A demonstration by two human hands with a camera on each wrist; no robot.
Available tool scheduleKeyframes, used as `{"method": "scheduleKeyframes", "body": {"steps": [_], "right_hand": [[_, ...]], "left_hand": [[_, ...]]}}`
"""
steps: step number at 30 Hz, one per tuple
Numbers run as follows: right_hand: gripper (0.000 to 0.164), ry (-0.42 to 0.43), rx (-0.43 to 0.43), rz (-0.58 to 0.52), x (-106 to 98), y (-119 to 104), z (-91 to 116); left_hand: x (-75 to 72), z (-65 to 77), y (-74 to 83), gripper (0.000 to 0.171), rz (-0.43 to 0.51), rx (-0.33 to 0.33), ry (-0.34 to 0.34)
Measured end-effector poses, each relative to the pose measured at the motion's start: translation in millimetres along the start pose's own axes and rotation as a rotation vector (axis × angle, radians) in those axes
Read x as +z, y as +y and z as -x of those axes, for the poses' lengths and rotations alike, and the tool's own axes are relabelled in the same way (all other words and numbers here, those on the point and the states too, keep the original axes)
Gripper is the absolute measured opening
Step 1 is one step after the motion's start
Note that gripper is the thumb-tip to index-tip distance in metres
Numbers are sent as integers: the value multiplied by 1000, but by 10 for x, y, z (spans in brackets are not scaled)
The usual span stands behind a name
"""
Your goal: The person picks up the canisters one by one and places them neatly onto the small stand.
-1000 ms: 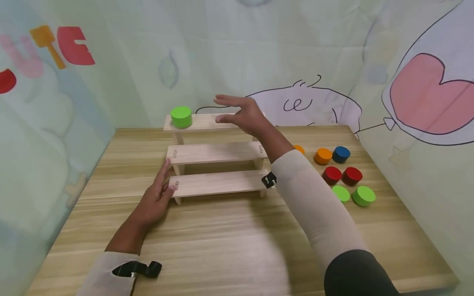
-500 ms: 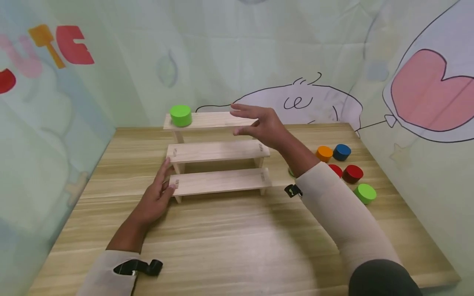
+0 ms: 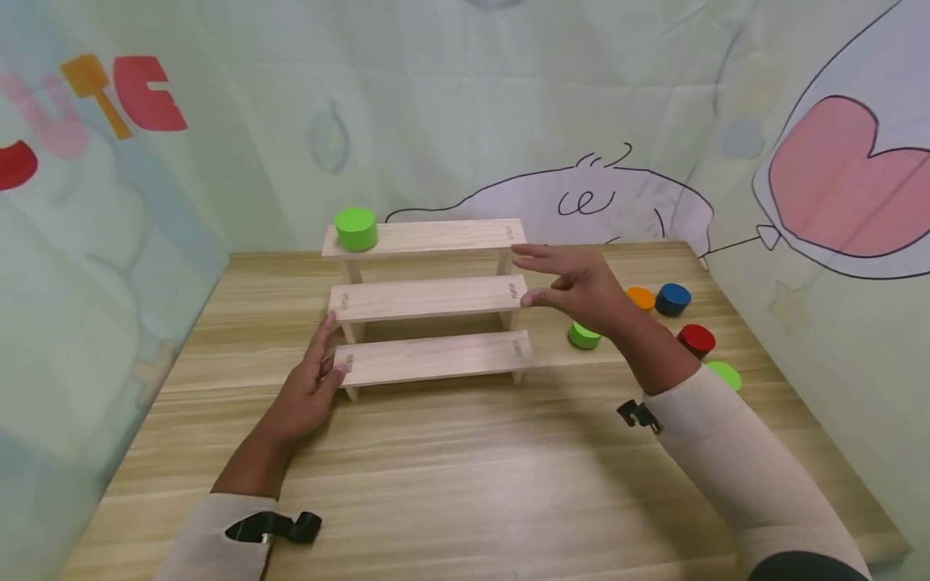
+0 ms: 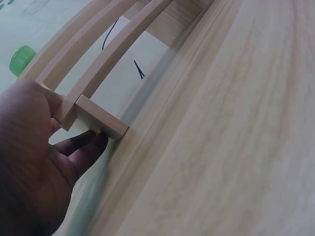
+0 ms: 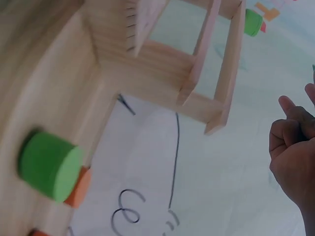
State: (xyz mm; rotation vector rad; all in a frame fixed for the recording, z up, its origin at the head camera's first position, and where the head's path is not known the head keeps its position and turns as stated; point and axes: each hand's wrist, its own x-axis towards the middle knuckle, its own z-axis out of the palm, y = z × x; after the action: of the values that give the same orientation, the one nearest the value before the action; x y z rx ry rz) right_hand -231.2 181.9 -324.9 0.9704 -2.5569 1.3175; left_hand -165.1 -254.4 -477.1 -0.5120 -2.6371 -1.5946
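Note:
A pale wooden three-step stand stands on the table. One green cylinder block sits on the left end of its top step, and shows again as a green block at the left wrist view's edge. My left hand touches the stand's left end, its fingers lying along the side and the thumb against the bottom step. In the left wrist view, fingertips meet the stand's end piece. Just right of the stand, my right hand hovers with thumb and fingers apart, holding nothing.
Right of the stand lie a green block, an orange block, a blue block, a red block and another green block. My right arm partly covers this group. A printed cloth hangs behind the table.
My right hand has moved right and down from over the top step to beside the stand's right end. The left hand and the green block on top have stayed put.

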Motion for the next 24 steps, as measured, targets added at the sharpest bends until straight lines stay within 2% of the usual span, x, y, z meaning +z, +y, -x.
{"method": "scheduleKeyframes", "body": {"steps": [7, 13, 16, 24], "right_hand": [[59, 37, 101, 18, -153, 223, 484], [56, 129, 52, -7, -296, 358, 832], [54, 154, 58, -39, -357, 441, 977], [46, 161, 230, 91, -559, 599, 1296]], "left_hand": [[0, 23, 2, 83, 2, -22, 4], [4, 27, 13, 83, 9, -18, -2], [5, 25, 13, 83, 13, -12, -3], [6, -8, 10, 83, 6, 14, -1]]}}
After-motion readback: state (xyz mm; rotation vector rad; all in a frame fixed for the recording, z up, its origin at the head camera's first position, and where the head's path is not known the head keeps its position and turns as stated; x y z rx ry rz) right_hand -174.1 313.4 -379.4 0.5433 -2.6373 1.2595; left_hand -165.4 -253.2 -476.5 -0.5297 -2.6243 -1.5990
